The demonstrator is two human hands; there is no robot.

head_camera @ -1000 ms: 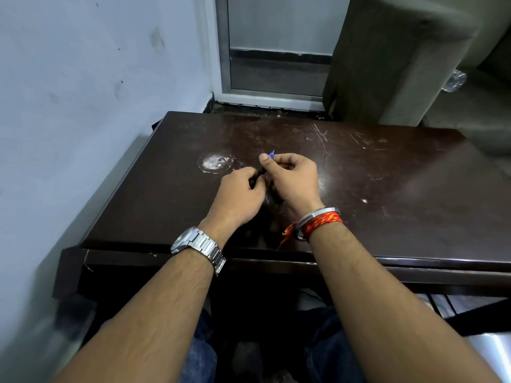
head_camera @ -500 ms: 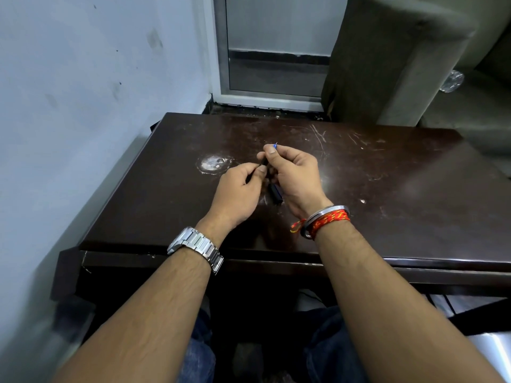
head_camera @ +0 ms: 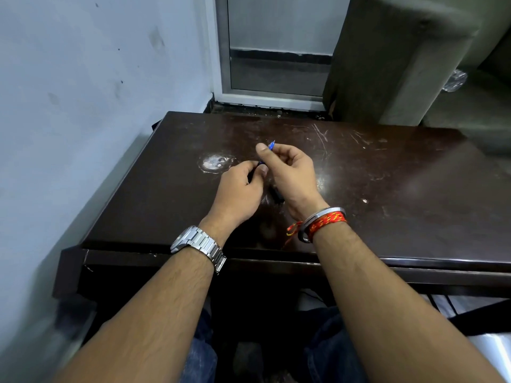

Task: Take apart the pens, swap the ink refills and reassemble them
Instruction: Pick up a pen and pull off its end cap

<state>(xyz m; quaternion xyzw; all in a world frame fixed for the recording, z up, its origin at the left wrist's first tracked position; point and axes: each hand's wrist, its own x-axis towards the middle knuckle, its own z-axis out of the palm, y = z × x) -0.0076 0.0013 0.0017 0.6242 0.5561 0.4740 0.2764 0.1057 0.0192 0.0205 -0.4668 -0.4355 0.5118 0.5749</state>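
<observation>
Over the middle of the dark wooden table [head_camera: 387, 189], my right hand [head_camera: 293, 175] pinches a thin blue pen refill [head_camera: 271, 145] whose tip pokes up past the thumb. My left hand [head_camera: 240, 189] is closed on a small dark pen part [head_camera: 258, 163] just to the left, its end close to the refill. A black pen piece [head_camera: 276, 195] shows below the right palm; whether it lies on the table or is held I cannot tell. Most of each pen part is hidden by fingers.
A whitish round stain [head_camera: 213, 163] marks the table left of the hands. A pale wall [head_camera: 83, 106] runs along the left edge. A door frame [head_camera: 265, 95] and a grey-green upholstered seat [head_camera: 401, 64] stand behind the table.
My right hand has lifted slightly and drawn the blue refill up and away from the part in my left hand. The hands have separated a little.
</observation>
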